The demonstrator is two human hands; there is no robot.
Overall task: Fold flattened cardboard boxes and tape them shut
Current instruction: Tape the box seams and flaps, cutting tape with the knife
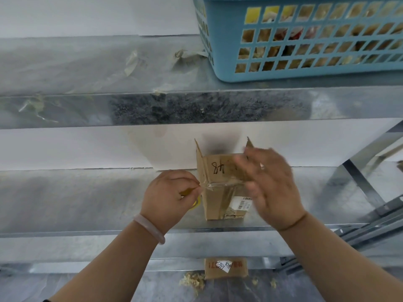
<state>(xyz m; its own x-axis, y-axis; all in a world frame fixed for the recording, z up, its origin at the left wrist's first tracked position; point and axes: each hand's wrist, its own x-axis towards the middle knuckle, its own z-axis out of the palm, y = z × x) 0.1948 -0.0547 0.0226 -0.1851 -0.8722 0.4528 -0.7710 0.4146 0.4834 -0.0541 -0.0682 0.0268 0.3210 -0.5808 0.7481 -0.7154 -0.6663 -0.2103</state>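
A small brown cardboard box stands on a metal shelf, its far flaps up and a flap marked "48" folded over. A strip of clear tape runs across its near top edge. My left hand is just left of the box and pinches the tape's end; a yellow tape roll peeks out under its fingers. My right hand hovers blurred over the box's right side with spread fingers, covering part of the box and its white label.
An upper metal shelf carries a blue plastic basket with several items and some scraps of old tape. A flat cardboard piece lies on the floor below, among shreds. Metal rack struts stand at the right.
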